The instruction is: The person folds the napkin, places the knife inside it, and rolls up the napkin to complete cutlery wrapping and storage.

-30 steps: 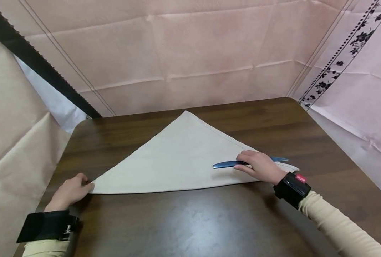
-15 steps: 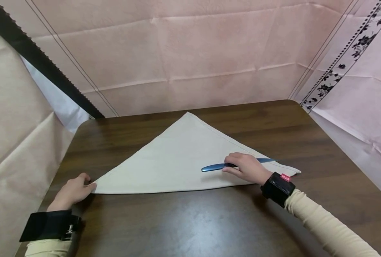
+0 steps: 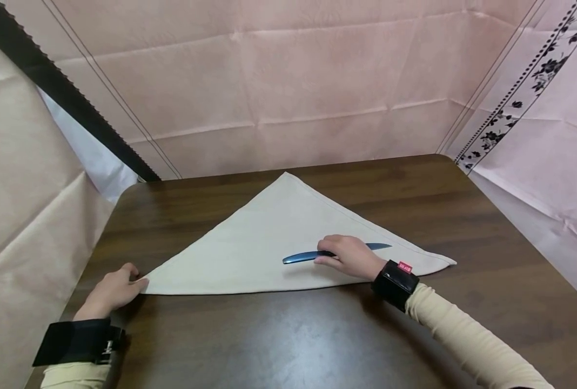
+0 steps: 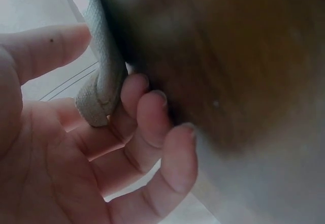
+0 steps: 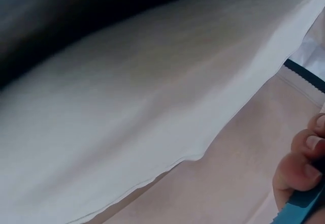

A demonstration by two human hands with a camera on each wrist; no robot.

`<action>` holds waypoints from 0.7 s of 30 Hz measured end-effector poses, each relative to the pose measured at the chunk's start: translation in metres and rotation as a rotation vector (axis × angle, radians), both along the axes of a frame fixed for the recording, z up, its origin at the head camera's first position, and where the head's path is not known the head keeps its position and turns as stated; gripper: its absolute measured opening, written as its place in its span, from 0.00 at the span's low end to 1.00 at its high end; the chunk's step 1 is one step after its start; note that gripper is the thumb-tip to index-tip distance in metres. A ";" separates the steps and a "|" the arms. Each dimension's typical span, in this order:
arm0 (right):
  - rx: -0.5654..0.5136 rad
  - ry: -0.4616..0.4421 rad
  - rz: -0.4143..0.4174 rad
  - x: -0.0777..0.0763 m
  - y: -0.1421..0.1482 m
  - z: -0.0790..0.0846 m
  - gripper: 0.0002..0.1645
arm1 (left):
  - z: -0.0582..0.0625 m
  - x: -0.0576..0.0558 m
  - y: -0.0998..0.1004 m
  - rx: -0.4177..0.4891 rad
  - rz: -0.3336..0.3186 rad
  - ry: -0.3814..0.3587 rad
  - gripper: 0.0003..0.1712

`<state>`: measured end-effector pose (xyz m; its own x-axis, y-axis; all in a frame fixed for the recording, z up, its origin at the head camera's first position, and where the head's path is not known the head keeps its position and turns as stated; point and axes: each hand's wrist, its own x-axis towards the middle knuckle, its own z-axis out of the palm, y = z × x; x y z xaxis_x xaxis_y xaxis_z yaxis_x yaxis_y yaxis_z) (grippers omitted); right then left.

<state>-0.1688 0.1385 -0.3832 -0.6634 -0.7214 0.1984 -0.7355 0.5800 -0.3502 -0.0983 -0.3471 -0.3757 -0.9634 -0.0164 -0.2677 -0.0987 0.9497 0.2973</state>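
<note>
Off-white woven cloth (image 3: 259, 248), laid flat as a broad triangle across the middle of the brown tabletop (image 3: 220, 346), with the long edge nearest the body and the peak towards the far side. Probably light, limp and soft, neither fragile nor especially slippery, but likely to ruck under a one-sided pull. Best taken by the corners, or along the thick near edge. In the left hand (image 3: 111, 292), the left corner, between thumb and curled fingers. In the right hand (image 3: 351, 255), with fingers wrapped round the middle, a slim blue knife (image 3: 299, 257) over the cloth; impossible to tell whether touching it. Apparently stiff and smooth, blunt-rounded at one end and pointed at the other. Coarse of weave and rounded at the fold up close at the left wrist; smooth, dark and wood-grained underneath, with a dull sheen in front.
</note>
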 end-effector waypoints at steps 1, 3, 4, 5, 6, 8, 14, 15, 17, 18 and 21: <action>-0.002 -0.005 0.009 0.000 -0.003 0.000 0.10 | 0.000 0.000 0.000 -0.001 0.004 -0.002 0.26; -0.001 -0.021 0.022 -0.001 -0.011 0.000 0.10 | -0.001 0.001 0.000 -0.002 0.009 -0.002 0.26; 0.000 -0.029 0.029 -0.001 -0.014 0.000 0.10 | -0.001 0.001 -0.001 -0.002 0.010 -0.001 0.26; 0.001 -0.036 0.034 -0.001 -0.018 0.001 0.10 | -0.001 0.001 0.000 -0.003 0.011 0.000 0.26; 0.005 -0.041 0.039 -0.001 -0.021 0.001 0.10 | -0.001 0.001 0.000 -0.003 0.012 0.001 0.26; 0.010 -0.055 0.045 0.000 -0.028 0.003 0.11 | 0.000 0.001 0.001 0.000 0.009 0.007 0.26; 0.025 -0.057 0.079 0.000 -0.046 0.006 0.11 | 0.002 0.003 0.002 0.008 0.005 0.024 0.25; 0.027 -0.059 0.083 0.000 -0.048 0.006 0.11 | 0.001 0.003 0.002 0.009 0.004 0.027 0.25; 0.033 -0.073 0.086 0.000 -0.053 0.006 0.12 | 0.001 0.004 0.002 0.010 0.003 0.033 0.25; 0.036 -0.081 0.087 0.000 -0.056 0.005 0.12 | 0.001 0.004 0.001 0.010 0.002 0.036 0.25; 0.053 -0.102 0.089 0.001 -0.062 0.004 0.12 | 0.000 0.003 0.001 0.006 0.003 0.039 0.25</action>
<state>-0.1676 0.0763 -0.3794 -0.6113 -0.7859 0.0930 -0.7468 0.5339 -0.3966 -0.0948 -0.3466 -0.3754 -0.9731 -0.0176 -0.2296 -0.0895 0.9475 0.3068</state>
